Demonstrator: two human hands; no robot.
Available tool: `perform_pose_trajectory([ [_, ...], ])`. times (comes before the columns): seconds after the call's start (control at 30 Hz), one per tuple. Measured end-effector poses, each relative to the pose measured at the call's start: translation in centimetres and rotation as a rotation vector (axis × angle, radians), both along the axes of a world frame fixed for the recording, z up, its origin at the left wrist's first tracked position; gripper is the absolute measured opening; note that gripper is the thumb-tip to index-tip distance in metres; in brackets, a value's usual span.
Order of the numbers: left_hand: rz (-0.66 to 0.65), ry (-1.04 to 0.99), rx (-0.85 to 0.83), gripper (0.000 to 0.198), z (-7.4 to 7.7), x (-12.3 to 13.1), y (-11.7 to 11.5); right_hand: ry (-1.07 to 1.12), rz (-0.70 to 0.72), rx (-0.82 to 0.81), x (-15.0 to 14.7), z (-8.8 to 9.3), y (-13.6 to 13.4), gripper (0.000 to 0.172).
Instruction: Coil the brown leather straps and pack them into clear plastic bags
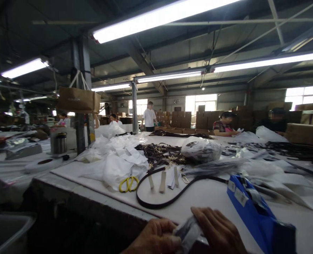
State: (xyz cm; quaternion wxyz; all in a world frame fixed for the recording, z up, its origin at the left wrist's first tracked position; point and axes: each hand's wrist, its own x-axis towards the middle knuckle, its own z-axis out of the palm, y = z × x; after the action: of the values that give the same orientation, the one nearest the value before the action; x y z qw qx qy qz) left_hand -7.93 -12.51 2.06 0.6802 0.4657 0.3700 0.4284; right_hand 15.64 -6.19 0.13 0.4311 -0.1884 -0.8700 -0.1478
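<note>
At the bottom edge, my left hand (158, 238) pinches a small bundle wrapped in clear plastic (189, 231) between thumb and fingers. My right hand (220, 227) is closed over the other side of that bundle, its fingers held together. What is inside the wrap is blurred. Ahead of both hands, a black strap (167, 204) curves over the white table. Short beige strips (162, 181) and a metal clasp (185, 179) lie beyond the curve. A blue tape dispenser (251, 211) stands to the right of my right hand.
Yellow-handled scissors (128, 184) lie near the table edge (93, 201). Behind them are crumpled white plastic sheets (114, 165), a heap of dark straps (159, 153) and a filled clear bag (201, 150). A brown bag (78, 100) hangs on a post. Several people are farther back.
</note>
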Motion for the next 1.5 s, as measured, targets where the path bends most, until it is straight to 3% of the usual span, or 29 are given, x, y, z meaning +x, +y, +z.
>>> perform_pose_trajectory([
  [0.07,-0.048,-0.02,-0.086,0.042,-0.3,0.5,-0.9,0.004,-0.051,0.102,-0.4,1.3,-0.1,0.025],
  [0.13,-0.11,-0.005,-0.127,0.035,-0.4,0.4,-1.6,0.019,-0.069,0.1,-0.5,2.3,0.1,0.025],
  [0.3,-0.174,0.021,-0.033,0.024,0.7,-0.4,-2.0,0.096,-0.005,-0.128,0.0,2.5,1.1,0.023],
  [0.4,-0.147,-0.001,-0.001,0.015,2.3,0.1,-1.8,0.27,0.082,-0.417,-0.6,0.5,1.4,0.022],
  [0.53,0.053,-0.093,0.093,0.021,4.1,1.8,-0.8,0.542,0.214,-0.858,-4.3,-4.3,-0.3,0.028],
  [0.63,0.197,-0.163,0.087,0.026,3.7,3.0,0.4,0.779,0.304,-1.161,-8.0,-7.0,-3.0,0.043],
  [0.7,0.294,-0.173,0.108,0.026,2.6,3.6,1.0,0.926,0.358,-1.331,-9.6,-7.3,-4.5,0.049],
  [0.77,0.376,-0.064,0.235,0.023,1.1,3.7,1.5,0.979,0.418,-1.474,-10.0,-6.4,-5.3,0.052],
  [0.83,0.365,0.203,0.556,0.02,-0.4,3.4,1.7,0.94,0.468,-1.606,-9.5,-5.0,-5.4,0.056],
  [0.93,0.194,0.689,1.101,0.029,-1.9,2.4,2.0,0.876,0.492,-1.684,-8.2,-3.6,-4.8,0.056],
  [1.0,0.064,0.921,1.289,0.029,-2.2,1.8,2.0,0.868,0.486,-1.67,-7.4,-3.5,-4.4,0.05],
  [1.07,-0.053,1.063,1.375,0.026,-1.9,1.1,2.1,0.807,0.494,-1.688,-6.5,-3.5,-4.1,0.044],
  [1.13,-0.13,1.126,1.417,0.024,-1.0,0.4,2.3,0.672,0.488,-1.767,-5.2,-2.8,-4.0,0.043],
  [1.23,-0.163,1.141,1.364,0.017,0.8,-1.0,2.8,0.45,0.412,-1.828,-2.4,0.2,-3.6,0.034],
  [1.3,-0.156,1.112,1.297,0.016,2.0,-1.7,3.0,0.391,0.358,-1.753,-0.4,3.0,-3.0,0.031],
  [1.4,-0.097,1.054,1.188,0.015,3.3,-1.9,2.9,0.349,0.317,-1.645,1.5,6.8,-1.4,0.039],
  [1.5,0.021,0.938,0.911,0.033,3.9,-1.0,2.6,0.344,0.258,-1.475,1.9,8.3,1.0,0.034],
])
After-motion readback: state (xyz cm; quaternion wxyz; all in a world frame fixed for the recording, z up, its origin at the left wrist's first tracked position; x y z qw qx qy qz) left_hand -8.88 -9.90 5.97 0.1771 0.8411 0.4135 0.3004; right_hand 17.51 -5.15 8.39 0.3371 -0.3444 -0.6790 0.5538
